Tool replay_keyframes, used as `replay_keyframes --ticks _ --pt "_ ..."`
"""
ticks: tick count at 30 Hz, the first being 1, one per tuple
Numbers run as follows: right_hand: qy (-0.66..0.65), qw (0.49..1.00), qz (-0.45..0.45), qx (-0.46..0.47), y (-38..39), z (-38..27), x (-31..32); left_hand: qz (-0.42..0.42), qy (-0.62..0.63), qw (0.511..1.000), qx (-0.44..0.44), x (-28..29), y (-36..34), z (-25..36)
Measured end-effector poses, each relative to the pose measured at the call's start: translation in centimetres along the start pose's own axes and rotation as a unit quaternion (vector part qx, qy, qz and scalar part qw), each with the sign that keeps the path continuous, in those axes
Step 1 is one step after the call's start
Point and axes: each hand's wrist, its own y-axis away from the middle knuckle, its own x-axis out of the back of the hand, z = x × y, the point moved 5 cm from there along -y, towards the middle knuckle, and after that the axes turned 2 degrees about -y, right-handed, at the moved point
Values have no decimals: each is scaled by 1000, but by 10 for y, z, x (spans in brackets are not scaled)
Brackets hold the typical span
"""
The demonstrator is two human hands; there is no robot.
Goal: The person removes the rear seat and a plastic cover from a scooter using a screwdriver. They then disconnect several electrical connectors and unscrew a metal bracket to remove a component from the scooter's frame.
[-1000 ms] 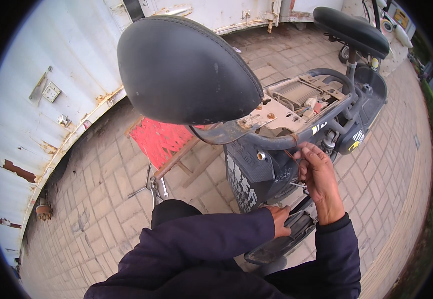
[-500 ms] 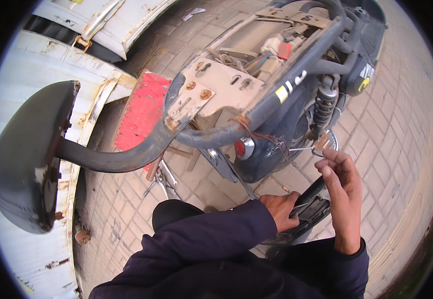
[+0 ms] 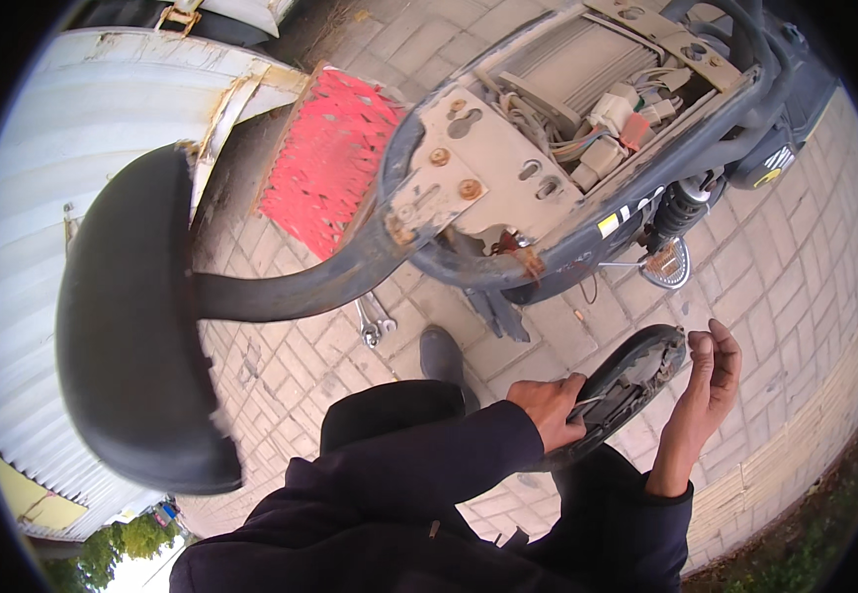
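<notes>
A long, rounded black plastic part (image 3: 602, 436), hollow and ribbed on the side facing up, lies slantwise above my lap. My left hand (image 3: 550, 410) is closed round its near edge, and a thin, light rod-like piece shows beside those fingers. At the part's far end, my right hand (image 3: 706, 390) has thumb and forefinger pinched together. Whatever lies between those fingertips is too small to make out. Ahead stands a stripped scooter frame (image 3: 345, 277) with rusty bolts and exposed wiring connectors (image 3: 612, 124).
A black padded backrest (image 3: 137, 326) juts out on a bent tube at left. Beside the white corrugated metal wall (image 3: 63, 109) sits a red slatted board (image 3: 335, 148). Wrenches (image 3: 375, 321) lie on the paving near my shoe (image 3: 441, 354). A scooter pedal (image 3: 668, 265) sticks out beyond my right hand.
My view has shifted, so the scooter sits farther up and right. The black part's far end now shows. My right hand has come down from beside the scooter's pedal to that end.
</notes>
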Motion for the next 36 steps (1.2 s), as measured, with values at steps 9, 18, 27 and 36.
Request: replay_keyframes --ticks 9,18,27,36 --pt "34 954 -173 -241 104 25 42 -33 115 992 48 22 86 -3" --pt "-82 835 -321 -439 213 -35 -12 36 374 912 162 44 222 -70" --pt "-23 816 -467 -339 269 -121 -118 129 509 805 276 106 340 -125" --pt "34 839 -444 -311 252 -144 -169 376 456 732 340 191 411 -167"
